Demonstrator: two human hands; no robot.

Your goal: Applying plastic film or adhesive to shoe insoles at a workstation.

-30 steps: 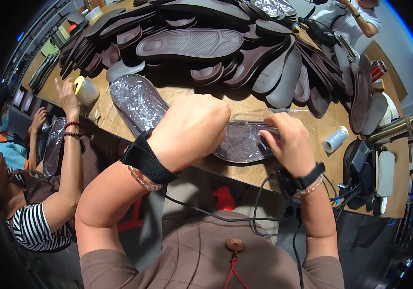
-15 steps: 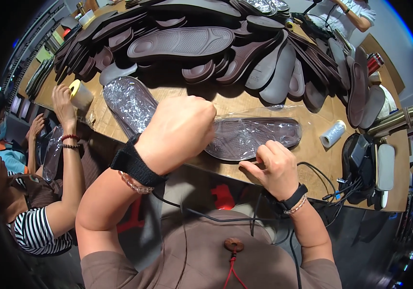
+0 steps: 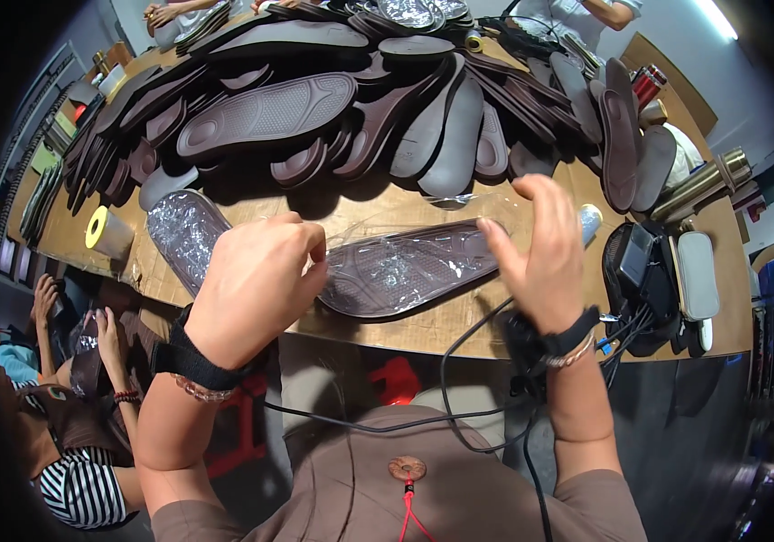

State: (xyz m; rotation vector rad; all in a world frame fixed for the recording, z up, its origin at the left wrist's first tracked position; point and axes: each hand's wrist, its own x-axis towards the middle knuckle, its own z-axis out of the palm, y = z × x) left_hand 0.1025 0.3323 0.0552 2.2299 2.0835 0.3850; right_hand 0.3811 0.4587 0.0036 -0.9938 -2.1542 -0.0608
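Note:
A dark brown insole lies in front of me under wrinkled clear plastic film, which spreads past the insole's far edge. At its left end, my left hand is closed, fingers curled in a pinch at the film's edge; the fingertips are partly hidden. My right hand stands at the other end with thumb and fingers apart, the thumb by the insole's tip. A second film-covered insole lies partly behind my left hand.
Stacked insoles crowd the table's far side. A yellow-ended roll stands left; a small film roll is behind my right hand. A black pouch with cables sits right. Black cords hang before me. A co-worker sits at left.
My right hand has risen from the insole's near edge to its right end, and its fingers have spread. My left hand remains closed at the left end. The neighbour's raised hand has lowered.

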